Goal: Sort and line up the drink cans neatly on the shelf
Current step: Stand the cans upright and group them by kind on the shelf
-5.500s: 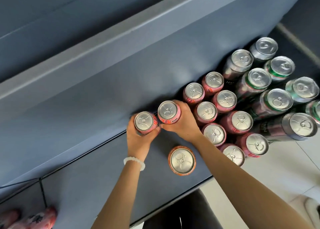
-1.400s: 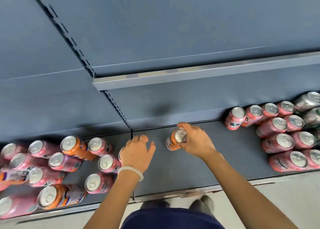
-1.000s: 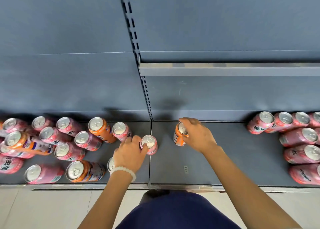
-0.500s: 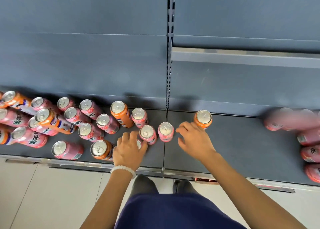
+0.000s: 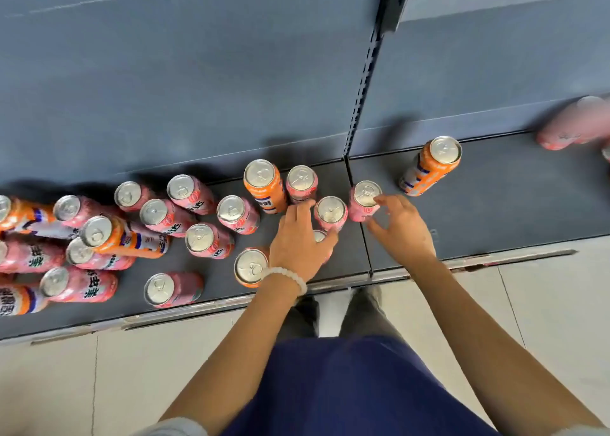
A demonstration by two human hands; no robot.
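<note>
A dark grey shelf [image 5: 515,211], split by a slotted upright [image 5: 364,82], is crowded on the left with upright pink cans [image 5: 204,240] and orange cans [image 5: 264,184]. One orange can [image 5: 432,166] is seen apart on the right section, with blurred pink cans [image 5: 574,125] at the far edge.

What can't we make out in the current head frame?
- Blurred pink cans at the right edge: motion-smeared and cut off, count unclear.
- Small silver can top under the left hand: body and colour hidden.
- Orange and pink cans at the left edge: cropped.
- Right hand at the pink can: grip unclear.
</note>
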